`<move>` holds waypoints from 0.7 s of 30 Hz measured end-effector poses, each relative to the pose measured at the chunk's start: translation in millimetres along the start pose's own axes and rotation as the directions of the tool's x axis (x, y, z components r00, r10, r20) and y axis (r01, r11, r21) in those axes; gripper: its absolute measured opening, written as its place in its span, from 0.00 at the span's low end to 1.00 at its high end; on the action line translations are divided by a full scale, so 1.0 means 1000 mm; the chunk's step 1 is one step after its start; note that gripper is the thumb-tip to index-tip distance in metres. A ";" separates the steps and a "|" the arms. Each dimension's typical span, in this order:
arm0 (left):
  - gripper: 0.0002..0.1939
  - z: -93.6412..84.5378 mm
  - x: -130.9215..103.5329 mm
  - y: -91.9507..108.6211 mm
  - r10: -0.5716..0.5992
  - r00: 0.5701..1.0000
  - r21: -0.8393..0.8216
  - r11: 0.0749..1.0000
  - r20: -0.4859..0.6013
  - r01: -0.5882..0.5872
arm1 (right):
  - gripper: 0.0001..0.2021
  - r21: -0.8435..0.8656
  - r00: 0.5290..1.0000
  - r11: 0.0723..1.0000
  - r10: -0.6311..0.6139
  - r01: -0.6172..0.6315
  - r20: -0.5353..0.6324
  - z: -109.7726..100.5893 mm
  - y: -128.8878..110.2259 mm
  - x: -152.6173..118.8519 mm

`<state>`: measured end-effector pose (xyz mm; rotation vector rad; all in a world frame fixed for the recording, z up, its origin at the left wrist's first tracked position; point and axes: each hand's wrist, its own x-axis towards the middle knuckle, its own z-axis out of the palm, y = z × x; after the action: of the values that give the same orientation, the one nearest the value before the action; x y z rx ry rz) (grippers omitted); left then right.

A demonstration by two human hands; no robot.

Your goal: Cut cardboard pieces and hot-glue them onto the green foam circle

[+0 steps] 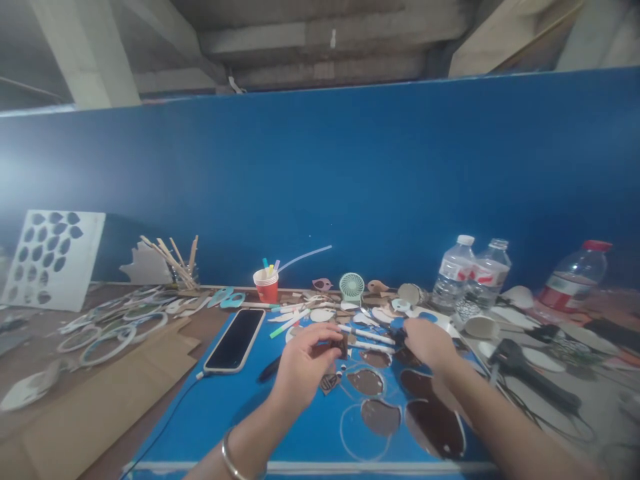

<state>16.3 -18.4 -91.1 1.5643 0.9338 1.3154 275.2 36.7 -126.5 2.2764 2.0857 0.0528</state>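
Note:
My left hand, with a metal bangle on its wrist, pinches a small dark brown piece over the blue mat. Below the fingertips lies a small brown scrap with dark marks. Across the mat, my right hand is closed at a small dark thing, too blurred to name. White marker pens lie between the two hands. Under my right hand and forearm rest brown leaf-shaped pieces, with a smaller brown oval piece beside them.
A phone on a cable lies left on the mat. Behind stand a paper cup of pens, a small green fan and water bottles. A glue gun lies right; white rings and cardboard lie left.

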 end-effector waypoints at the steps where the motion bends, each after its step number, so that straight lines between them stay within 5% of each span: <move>1: 0.08 -0.001 0.001 0.006 -0.011 1.000 0.009 1.000 -0.005 0.011 | 0.08 0.007 1.000 1.000 0.001 -0.001 -0.014 -0.002 0.000 -0.001; 7: 0.11 -0.004 0.006 0.044 -0.108 0.994 0.101 0.989 0.008 0.107 | 0.11 0.049 0.998 0.998 0.044 -0.042 -0.039 0.001 0.002 -0.001; 15: 0.14 0.001 0.020 0.088 0.198 0.980 0.275 0.943 -0.017 -0.186 | 0.13 0.108 0.995 0.993 0.056 -0.047 -0.085 0.001 -0.003 -0.004; 21: 0.11 -0.006 0.018 0.102 0.346 0.935 0.433 0.857 -0.080 -0.280 | 0.11 0.181 0.983 0.983 0.064 -0.033 -0.169 -0.013 0.009 0.000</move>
<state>14.9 -35.9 10.8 2.0336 1.1474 1.5552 283.1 36.0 -112.7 2.5115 2.1993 0.0735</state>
